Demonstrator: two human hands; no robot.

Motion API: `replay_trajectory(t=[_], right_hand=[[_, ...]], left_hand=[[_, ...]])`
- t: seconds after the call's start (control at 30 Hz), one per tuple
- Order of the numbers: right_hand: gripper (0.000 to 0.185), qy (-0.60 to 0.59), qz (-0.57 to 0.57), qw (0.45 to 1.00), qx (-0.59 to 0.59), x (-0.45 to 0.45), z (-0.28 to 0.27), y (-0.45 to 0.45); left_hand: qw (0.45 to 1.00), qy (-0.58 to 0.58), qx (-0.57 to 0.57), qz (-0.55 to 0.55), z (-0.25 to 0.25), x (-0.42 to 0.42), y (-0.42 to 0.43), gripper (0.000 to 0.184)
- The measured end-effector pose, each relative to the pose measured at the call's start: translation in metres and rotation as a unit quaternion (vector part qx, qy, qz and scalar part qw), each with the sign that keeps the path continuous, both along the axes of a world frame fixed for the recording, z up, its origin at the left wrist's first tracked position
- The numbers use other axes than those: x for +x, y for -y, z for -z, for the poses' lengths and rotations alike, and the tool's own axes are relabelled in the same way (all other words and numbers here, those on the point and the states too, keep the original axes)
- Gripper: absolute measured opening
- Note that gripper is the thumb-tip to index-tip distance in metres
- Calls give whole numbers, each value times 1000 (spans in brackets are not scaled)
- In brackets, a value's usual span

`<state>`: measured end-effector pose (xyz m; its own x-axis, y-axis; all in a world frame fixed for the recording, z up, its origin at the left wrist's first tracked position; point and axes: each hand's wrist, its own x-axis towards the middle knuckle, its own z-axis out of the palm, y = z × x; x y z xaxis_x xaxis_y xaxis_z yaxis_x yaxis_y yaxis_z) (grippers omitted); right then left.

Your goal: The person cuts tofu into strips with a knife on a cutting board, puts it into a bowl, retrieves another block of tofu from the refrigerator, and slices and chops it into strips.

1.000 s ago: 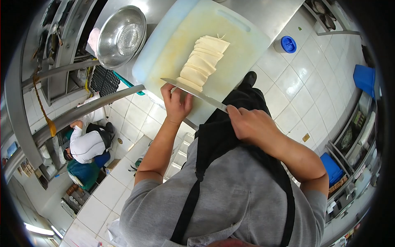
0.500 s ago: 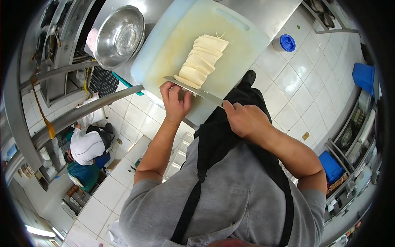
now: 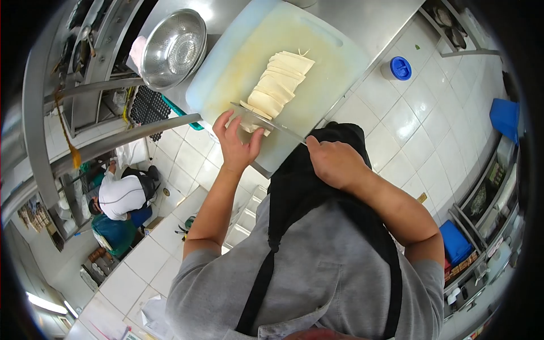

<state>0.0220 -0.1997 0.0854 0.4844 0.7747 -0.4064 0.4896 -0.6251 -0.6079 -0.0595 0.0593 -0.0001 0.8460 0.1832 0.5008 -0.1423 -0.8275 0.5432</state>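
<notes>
On the pale cutting board [image 3: 221, 73] lies an overlapping row of cream-coloured slices [image 3: 277, 82]. A knife [image 3: 289, 132] crosses the near end of the row, its blade pointing to the left. My right hand [image 3: 334, 161] is wrapped round the knife's handle, at the board's right edge. My left hand [image 3: 237, 139] is beside the blade on the near side, thumb and fingers apart around a small pale piece [image 3: 249, 126]. Whether the fingers press on that piece is hard to tell.
A metal bowl [image 3: 174, 50] stands left of the board on the steel table [image 3: 362, 17]. A container with a blue lid [image 3: 400, 68] is at the right, by the tiled floor. Another person [image 3: 122, 194] bends down at the far left, beyond metal rails.
My left hand's fingers have spread apart and moved slightly left of the blade. The knife has shifted a little to the left with my right hand. The camera view has tilted slightly.
</notes>
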Motion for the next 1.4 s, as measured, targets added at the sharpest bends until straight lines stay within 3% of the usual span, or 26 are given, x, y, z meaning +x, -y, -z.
replay_trajectory(t=[0.07, 0.13, 0.2, 0.27, 0.4, 0.57, 0.7, 0.8, 0.87, 1.0, 1.07, 1.13, 1.2, 1.23, 1.3, 1.4], right_hand=[[19, -3, -5, 1000, 20, 3, 0, 1], [18, -6, -9, 999, 35, 6, 0, 3], [18, -7, -9, 999, 51, 8, 2, 5], [17, 4, -3, 997, 82, 6, 6, 6], [16, 12, 0, 995, 97, 10, 7, 8], [15, 3, -1, 995, 98, 16, 13, 10], [14, -11, -1, 995, 102, 20, 15, 12], [14, -2, 15, 994, 112, 18, 18, 13], [14, -5, 20, 992, 123, 17, 19, 13], [14, -2, 12, 991, 131, 18, 18, 12], [14, -2, 16, 993, 120, 17, 14, 13], [15, 7, 16, 993, 115, 12, 15, 12], [15, 17, 17, 994, 108, 10, 13, 10], [15, 18, 9, 995, 100, 9, 9, 9], [15, 25, -7, 996, 87, 4, 3, 7], [15, 45, -33, 996, 73, -3, -1, 1]], left_hand=[[999, -12, 38, -1, -16, 0, -5, 54], [980, -106, 162, 39, -39, 6, -8, 60], [979, -103, 176, 21, -55, 13, -9, 58], [961, -184, 185, 91, -73, 23, -12, 49], [950, -174, 247, 80, -96, 40, -2, 42], [910, -320, 251, 85, -106, 54, 6, 35], [930, -237, 266, 94, -98, 58, 16, 36], [928, -189, 320, 31, -100, 60, 20, 39], [973, -140, 183, -13, -103, 58, 19, 37], [979, -86, 177, -45, -96, 40, 16, 33], [989, -15, 23, -148, -71, 22, 7, 30], [982, -29, -18, -183, -40, -6, 5, 41], [978, -70, 25, -197, -20, -24, 24, 68], [978, -66, 21, -199, -16, -30, 32, 68], [967, -153, 103, -179, -20, -34, 47, 92], [964, -192, 10, -182, -21, -29, 40, 99]])
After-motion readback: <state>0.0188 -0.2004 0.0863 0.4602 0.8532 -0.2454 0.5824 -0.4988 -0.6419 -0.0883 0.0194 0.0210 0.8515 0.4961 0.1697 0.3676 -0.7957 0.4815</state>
